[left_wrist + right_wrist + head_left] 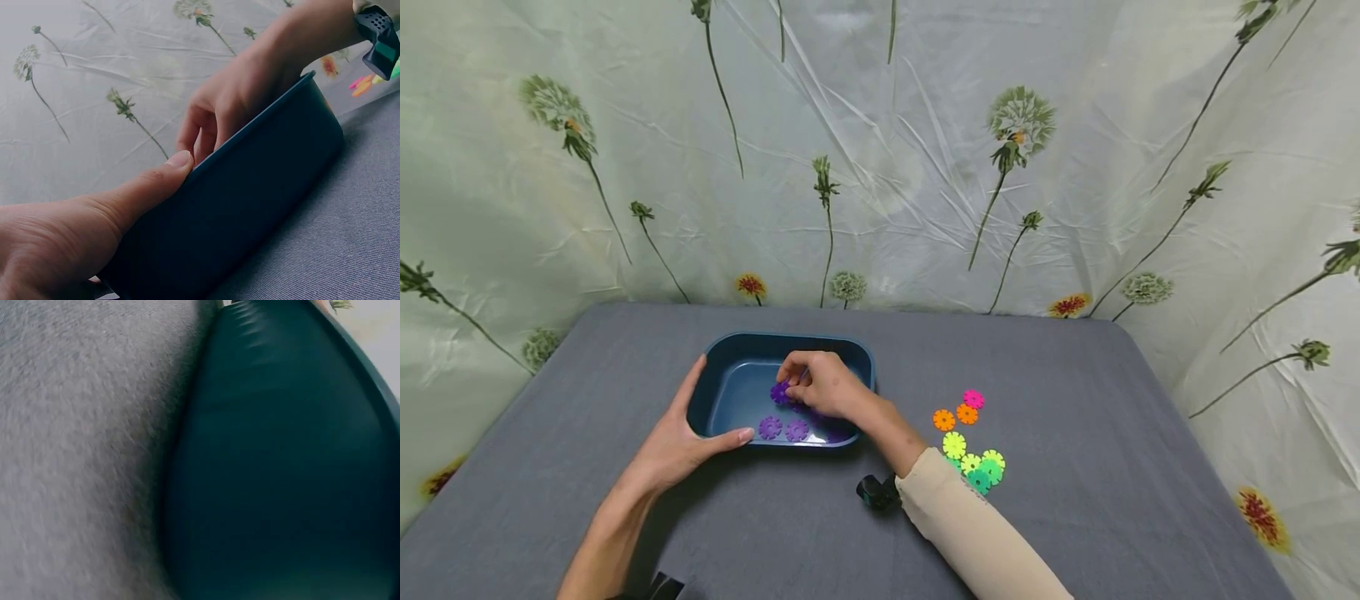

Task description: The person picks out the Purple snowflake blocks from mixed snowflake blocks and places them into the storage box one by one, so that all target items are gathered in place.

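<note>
A blue plastic tub (pixel 722 400) sits on the cloth, its outer wall (pixel 281 456) filling much of the right wrist view. My left hand (pixel 670 446) holds the tub's left end, thumb on the front rim and fingers along the left side. Inside the tub, my right hand (pixel 823 383) pinches a dark purple notched disc (pixel 780 393) between thumb and fingers. Lighter purple discs (pixel 771 427) lie on the tub floor near the front wall. More purple pieces under the right hand are partly hidden. The left wrist view shows the left thumb (pixel 178 159) close to the right hand's fingers.
Right of the tub, loose notched discs lie on the grey cloth (pixel 1075 433): pink (pixel 973 399), orange (pixel 943 420), yellow (pixel 954 444) and green (pixel 979 481), some overlapping. The right sleeve (pixel 955 517) partly covers the green ones. A dandelion-print curtain (pixel 895 208) hangs behind the table.
</note>
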The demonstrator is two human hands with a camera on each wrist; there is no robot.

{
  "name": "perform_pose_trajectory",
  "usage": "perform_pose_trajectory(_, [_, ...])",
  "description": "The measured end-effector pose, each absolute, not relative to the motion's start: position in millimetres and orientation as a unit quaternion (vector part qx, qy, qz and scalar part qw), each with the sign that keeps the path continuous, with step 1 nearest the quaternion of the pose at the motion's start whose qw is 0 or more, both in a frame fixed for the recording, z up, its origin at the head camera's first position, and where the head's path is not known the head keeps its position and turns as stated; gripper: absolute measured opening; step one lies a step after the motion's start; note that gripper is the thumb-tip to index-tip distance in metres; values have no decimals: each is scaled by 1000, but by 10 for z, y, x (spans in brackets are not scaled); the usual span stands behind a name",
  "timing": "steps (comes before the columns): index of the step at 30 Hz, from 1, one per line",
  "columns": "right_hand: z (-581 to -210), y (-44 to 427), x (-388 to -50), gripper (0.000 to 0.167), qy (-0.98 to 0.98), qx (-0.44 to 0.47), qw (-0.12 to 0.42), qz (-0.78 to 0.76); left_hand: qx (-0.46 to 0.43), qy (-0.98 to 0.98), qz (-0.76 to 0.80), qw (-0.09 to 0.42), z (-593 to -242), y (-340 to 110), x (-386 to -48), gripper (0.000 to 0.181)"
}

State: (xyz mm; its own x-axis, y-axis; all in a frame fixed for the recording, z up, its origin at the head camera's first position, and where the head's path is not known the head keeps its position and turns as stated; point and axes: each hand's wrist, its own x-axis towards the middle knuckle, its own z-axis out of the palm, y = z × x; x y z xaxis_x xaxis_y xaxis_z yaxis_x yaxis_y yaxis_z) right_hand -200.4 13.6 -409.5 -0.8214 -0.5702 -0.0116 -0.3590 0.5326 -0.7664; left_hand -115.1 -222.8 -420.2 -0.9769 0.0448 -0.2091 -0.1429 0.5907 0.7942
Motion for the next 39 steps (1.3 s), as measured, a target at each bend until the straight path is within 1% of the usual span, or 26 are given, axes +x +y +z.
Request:
perform_pose_trajectory(13, [-4146, -49, -1984, 11, 885, -283, 139, -343, -36, 884, 452, 112, -4227, -2249, -1128, 134])
perform_pose_trajectory(23, [-4158, 16, -1978, 21, 892, -273, 132, -337, -31, 884, 454, 110, -4210, -2227, -1131, 133])
perform_pose_trajectory(32, [-4122, 100, -1940, 30, 881, -277, 124, -362, -33, 885, 452, 105, -4201, -2216, -1132, 134])
perform_pose_trajectory(39, [-4064, 163, -1934, 33, 879, -276, 128, -368, -34, 886, 452, 101, -4195, -2197, -1132, 135])
